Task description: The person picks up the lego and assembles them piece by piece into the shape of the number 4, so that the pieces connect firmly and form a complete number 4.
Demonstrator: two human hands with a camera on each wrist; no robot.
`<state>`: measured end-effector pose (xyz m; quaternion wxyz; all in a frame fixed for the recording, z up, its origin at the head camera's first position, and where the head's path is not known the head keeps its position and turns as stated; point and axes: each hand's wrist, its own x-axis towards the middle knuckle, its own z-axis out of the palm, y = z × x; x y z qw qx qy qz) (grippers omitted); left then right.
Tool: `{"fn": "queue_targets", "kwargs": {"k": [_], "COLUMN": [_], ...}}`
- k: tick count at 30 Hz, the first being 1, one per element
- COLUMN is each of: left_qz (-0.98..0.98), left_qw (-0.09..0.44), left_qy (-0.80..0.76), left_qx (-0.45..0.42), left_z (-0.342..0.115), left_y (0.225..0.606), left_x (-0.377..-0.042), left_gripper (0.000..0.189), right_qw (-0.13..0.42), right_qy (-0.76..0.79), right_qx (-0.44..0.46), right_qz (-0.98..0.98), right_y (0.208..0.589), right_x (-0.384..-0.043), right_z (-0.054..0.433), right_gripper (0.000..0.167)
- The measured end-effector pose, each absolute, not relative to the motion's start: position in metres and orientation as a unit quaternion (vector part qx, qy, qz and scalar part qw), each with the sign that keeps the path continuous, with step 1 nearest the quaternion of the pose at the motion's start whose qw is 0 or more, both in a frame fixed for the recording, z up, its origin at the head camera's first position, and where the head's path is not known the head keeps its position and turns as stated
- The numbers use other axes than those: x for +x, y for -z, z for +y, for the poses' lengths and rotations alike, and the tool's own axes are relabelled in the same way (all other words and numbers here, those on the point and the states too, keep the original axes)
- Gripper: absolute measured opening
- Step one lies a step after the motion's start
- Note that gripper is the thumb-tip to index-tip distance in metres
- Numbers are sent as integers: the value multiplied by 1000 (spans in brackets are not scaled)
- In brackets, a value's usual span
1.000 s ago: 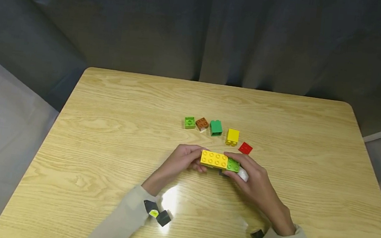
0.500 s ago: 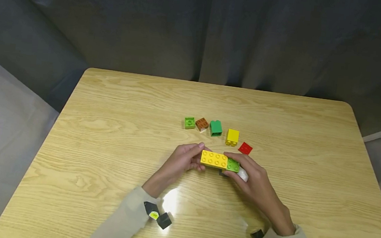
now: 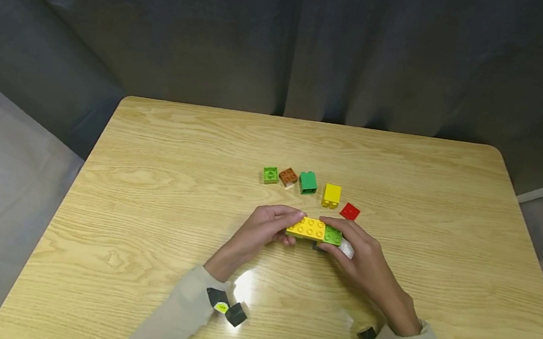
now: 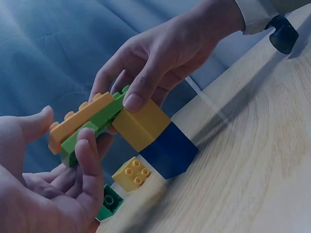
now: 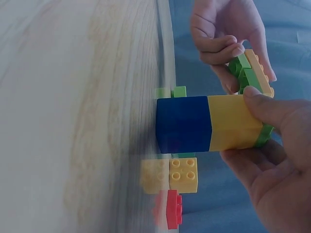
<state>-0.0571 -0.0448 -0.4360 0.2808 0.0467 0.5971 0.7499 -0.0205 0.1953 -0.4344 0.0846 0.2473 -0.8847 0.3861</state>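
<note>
In the head view a stack of toy building bricks is between both hands. On top lies a long yellow brick, with a light green brick showing at its right end. Lower in the stack, the left wrist view shows a yellow block over a dark blue block, close to the tabletop. My left hand holds the stack's left end, thumb over the long yellow brick and fingers curled at the green brick beneath. My right hand grips the right end between thumb and fingers.
Beyond the hands, loose bricks lie on the wooden table: a light green one, a brown one, a green one, a yellow one and a red one. A dark curtain hangs behind.
My left thumb lifted off the long yellow brick half a second ago and now lies over its top. The right hand and the loose bricks have stayed in place.
</note>
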Motion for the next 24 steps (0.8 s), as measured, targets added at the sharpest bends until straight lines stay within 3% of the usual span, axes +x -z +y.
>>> {"fn": "queue_targets", "kwargs": {"k": [24], "left_qz": [586], "left_qw": [277], "left_qy": [-761], "left_qx": [44], "left_z": [-38], "left_y": [430], "left_x": [-59], "left_gripper": [41], "right_qw": [82], "right_qy": [-383], "right_qx": [245], "right_qz": [-887], "right_y": [434], "right_x": [-20], "right_z": [195], "right_gripper": [57]}}
